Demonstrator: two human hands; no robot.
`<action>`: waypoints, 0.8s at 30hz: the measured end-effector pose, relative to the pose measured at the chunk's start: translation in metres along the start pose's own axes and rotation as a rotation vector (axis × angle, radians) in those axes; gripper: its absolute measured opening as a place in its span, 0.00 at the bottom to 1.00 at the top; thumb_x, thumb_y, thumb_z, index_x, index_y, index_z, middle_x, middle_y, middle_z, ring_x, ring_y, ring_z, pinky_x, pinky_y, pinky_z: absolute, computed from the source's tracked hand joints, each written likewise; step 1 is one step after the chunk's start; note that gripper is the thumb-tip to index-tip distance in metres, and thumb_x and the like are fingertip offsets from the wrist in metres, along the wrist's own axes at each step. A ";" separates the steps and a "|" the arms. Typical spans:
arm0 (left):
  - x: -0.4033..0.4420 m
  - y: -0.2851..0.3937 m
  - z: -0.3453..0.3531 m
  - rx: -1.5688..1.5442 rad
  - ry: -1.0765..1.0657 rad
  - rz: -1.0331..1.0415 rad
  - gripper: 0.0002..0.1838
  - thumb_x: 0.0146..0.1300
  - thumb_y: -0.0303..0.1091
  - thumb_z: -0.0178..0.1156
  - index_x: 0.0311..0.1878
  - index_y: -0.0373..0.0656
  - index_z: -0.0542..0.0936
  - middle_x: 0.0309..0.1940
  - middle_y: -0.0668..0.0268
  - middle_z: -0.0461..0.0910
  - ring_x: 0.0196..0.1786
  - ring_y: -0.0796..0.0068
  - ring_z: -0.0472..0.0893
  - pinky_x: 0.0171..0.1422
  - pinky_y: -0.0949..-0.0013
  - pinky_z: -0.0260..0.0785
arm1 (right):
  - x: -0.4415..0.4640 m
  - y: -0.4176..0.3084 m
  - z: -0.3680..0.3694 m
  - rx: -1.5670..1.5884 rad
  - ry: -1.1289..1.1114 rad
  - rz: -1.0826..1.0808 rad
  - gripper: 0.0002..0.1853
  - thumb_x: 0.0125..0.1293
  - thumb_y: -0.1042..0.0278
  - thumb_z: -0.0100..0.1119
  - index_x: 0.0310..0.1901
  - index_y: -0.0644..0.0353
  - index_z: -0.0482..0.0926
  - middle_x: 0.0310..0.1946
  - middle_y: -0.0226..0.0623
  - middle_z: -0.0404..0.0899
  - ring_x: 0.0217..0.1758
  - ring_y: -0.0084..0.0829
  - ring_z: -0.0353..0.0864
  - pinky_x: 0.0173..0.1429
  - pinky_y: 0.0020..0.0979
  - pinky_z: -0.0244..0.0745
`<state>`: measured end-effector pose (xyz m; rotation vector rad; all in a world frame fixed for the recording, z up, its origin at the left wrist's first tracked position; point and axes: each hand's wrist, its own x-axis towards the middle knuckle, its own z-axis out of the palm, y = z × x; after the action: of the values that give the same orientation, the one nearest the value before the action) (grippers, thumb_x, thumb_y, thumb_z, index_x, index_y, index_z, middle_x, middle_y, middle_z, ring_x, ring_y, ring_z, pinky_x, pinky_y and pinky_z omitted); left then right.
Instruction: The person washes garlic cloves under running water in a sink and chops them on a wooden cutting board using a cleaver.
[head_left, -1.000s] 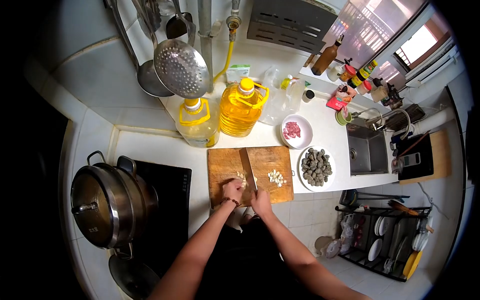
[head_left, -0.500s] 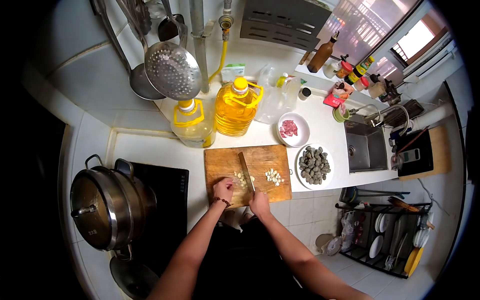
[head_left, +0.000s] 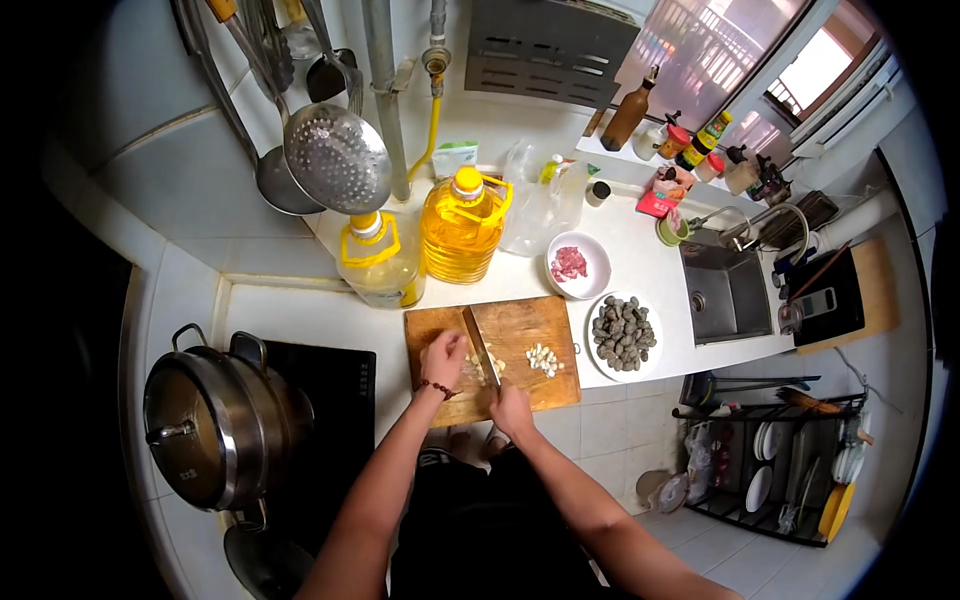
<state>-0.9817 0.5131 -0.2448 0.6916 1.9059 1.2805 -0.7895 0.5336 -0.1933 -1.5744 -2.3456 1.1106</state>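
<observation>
Right hand [head_left: 512, 410]: your grip closed round long steel knife [head_left: 481, 346], apparently mid-chopping small pale pieces [head_left: 474, 370]. Left hand [head_left: 444, 360]: your grip unclear. Next cut: clear fingers.

The single view looks forward and down from the wearer's head, fairly near.

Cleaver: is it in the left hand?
No, the right hand grips the cleaver's handle, while the left hand is beside the blade.
</observation>
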 end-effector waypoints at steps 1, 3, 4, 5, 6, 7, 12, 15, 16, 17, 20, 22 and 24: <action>0.003 0.017 0.004 0.005 -0.004 0.050 0.24 0.72 0.35 0.68 0.68 0.38 0.77 0.54 0.56 0.87 0.39 0.72 0.90 0.42 0.68 0.84 | 0.001 -0.002 0.001 0.000 -0.003 0.000 0.12 0.67 0.70 0.57 0.44 0.73 0.80 0.34 0.71 0.82 0.42 0.70 0.83 0.51 0.61 0.79; 0.009 0.036 0.006 0.012 -0.007 0.096 0.28 0.72 0.35 0.69 0.72 0.39 0.74 0.59 0.54 0.86 0.38 0.71 0.90 0.42 0.68 0.84 | 0.001 -0.003 0.004 -0.037 -0.036 -0.013 0.13 0.64 0.71 0.60 0.44 0.73 0.80 0.34 0.70 0.82 0.42 0.69 0.84 0.52 0.60 0.80; 0.012 0.041 0.006 0.106 -0.027 0.131 0.31 0.70 0.35 0.70 0.74 0.41 0.72 0.62 0.52 0.83 0.38 0.70 0.90 0.42 0.66 0.83 | 0.002 -0.003 0.007 -0.036 -0.038 -0.013 0.13 0.64 0.71 0.60 0.44 0.73 0.80 0.34 0.70 0.82 0.42 0.69 0.84 0.52 0.60 0.80; 0.014 0.047 0.005 0.199 -0.047 0.165 0.35 0.69 0.34 0.70 0.77 0.43 0.70 0.66 0.50 0.81 0.38 0.69 0.90 0.42 0.65 0.83 | 0.003 -0.004 0.010 -0.054 -0.037 0.005 0.13 0.62 0.72 0.61 0.44 0.73 0.80 0.34 0.68 0.83 0.41 0.68 0.84 0.51 0.60 0.80; 0.015 0.053 0.004 0.200 -0.047 0.165 0.35 0.69 0.34 0.70 0.77 0.43 0.70 0.66 0.50 0.81 0.38 0.69 0.90 0.42 0.65 0.83 | 0.004 -0.004 0.012 -0.071 -0.033 0.023 0.13 0.60 0.73 0.62 0.44 0.73 0.80 0.33 0.67 0.83 0.41 0.68 0.85 0.51 0.59 0.80; 0.015 0.058 0.002 0.224 -0.060 0.134 0.37 0.67 0.36 0.71 0.78 0.46 0.70 0.62 0.47 0.82 0.45 0.58 0.88 0.51 0.59 0.80 | 0.005 -0.004 0.013 -0.070 -0.035 0.023 0.13 0.60 0.73 0.62 0.44 0.73 0.80 0.33 0.67 0.83 0.41 0.68 0.85 0.51 0.59 0.80; 0.017 0.043 0.002 0.345 -0.060 0.143 0.38 0.65 0.36 0.72 0.78 0.50 0.70 0.57 0.42 0.83 0.56 0.43 0.82 0.64 0.51 0.75 | 0.005 -0.002 0.022 -0.118 -0.094 -0.001 0.14 0.63 0.71 0.60 0.46 0.72 0.78 0.33 0.67 0.84 0.40 0.66 0.85 0.50 0.59 0.81; 0.016 0.053 0.000 0.323 -0.011 0.183 0.34 0.65 0.30 0.71 0.74 0.48 0.74 0.53 0.46 0.87 0.42 0.53 0.89 0.50 0.56 0.81 | 0.006 -0.003 0.020 -0.097 -0.097 0.008 0.15 0.64 0.70 0.59 0.47 0.73 0.78 0.32 0.67 0.83 0.40 0.66 0.85 0.49 0.59 0.81; 0.012 0.067 -0.004 0.364 -0.047 0.123 0.35 0.64 0.31 0.72 0.75 0.48 0.73 0.55 0.45 0.86 0.44 0.52 0.89 0.52 0.56 0.80 | 0.006 -0.004 0.018 -0.096 -0.093 0.006 0.15 0.64 0.70 0.59 0.47 0.73 0.78 0.32 0.67 0.83 0.40 0.66 0.85 0.49 0.59 0.81; 0.011 0.081 -0.006 0.403 -0.082 0.063 0.36 0.64 0.31 0.72 0.75 0.47 0.72 0.56 0.44 0.85 0.46 0.51 0.89 0.54 0.57 0.80 | 0.006 -0.007 0.013 -0.071 -0.067 -0.011 0.15 0.64 0.70 0.59 0.47 0.73 0.78 0.32 0.67 0.83 0.40 0.66 0.85 0.49 0.59 0.81; 0.010 0.091 -0.004 0.318 -0.054 0.081 0.39 0.63 0.31 0.73 0.77 0.43 0.70 0.60 0.41 0.83 0.54 0.49 0.88 0.56 0.58 0.81 | 0.002 -0.009 0.009 -0.028 -0.043 -0.017 0.15 0.64 0.70 0.58 0.48 0.74 0.78 0.32 0.67 0.83 0.39 0.66 0.85 0.48 0.60 0.80; 0.017 0.080 0.001 0.362 -0.040 0.101 0.40 0.63 0.30 0.72 0.77 0.40 0.68 0.61 0.40 0.82 0.58 0.49 0.87 0.57 0.59 0.81 | 0.007 -0.007 0.008 -0.012 -0.030 -0.016 0.15 0.65 0.70 0.58 0.48 0.74 0.78 0.31 0.67 0.83 0.38 0.67 0.85 0.47 0.60 0.80; 0.017 0.067 0.005 0.407 -0.031 0.113 0.40 0.63 0.30 0.72 0.77 0.38 0.67 0.63 0.39 0.81 0.61 0.50 0.85 0.57 0.60 0.82 | 0.006 -0.002 0.014 -0.099 -0.112 -0.017 0.15 0.66 0.70 0.57 0.48 0.74 0.78 0.31 0.68 0.83 0.38 0.68 0.84 0.47 0.61 0.80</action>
<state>-0.9856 0.5529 -0.1881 1.0303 2.1498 0.9446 -0.8003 0.5312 -0.2039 -1.5582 -2.5179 1.1227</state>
